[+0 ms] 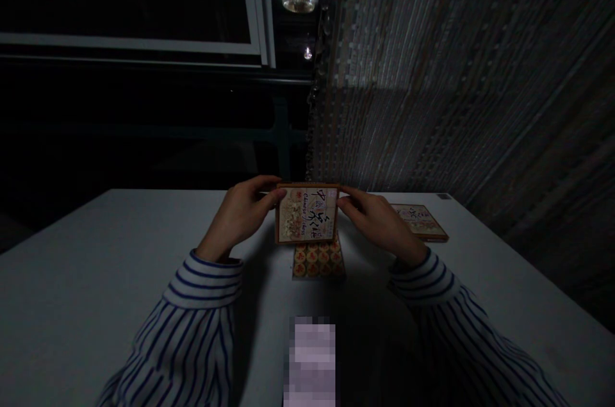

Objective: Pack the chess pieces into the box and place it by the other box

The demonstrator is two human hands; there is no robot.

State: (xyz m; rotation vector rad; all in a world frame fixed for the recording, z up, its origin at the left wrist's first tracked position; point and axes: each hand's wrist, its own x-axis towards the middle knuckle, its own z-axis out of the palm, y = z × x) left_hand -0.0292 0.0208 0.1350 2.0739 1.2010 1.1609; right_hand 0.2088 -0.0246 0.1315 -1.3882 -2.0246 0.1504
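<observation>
My left hand (240,211) and my right hand (377,218) grip the two side edges of a printed Chinese chess box lid (307,215). The lid is tilted up, its printed face turned toward me. Below it lies the box tray (318,261), filled with several round wooden chess pieces in rows. Both sleeves are white with blue stripes. The scene is dim.
A second flat printed box (423,221) lies on the white table (96,279) just right of my right hand. A bead curtain (432,74) hangs behind the table on the right. A dark window (144,9) is at the back left.
</observation>
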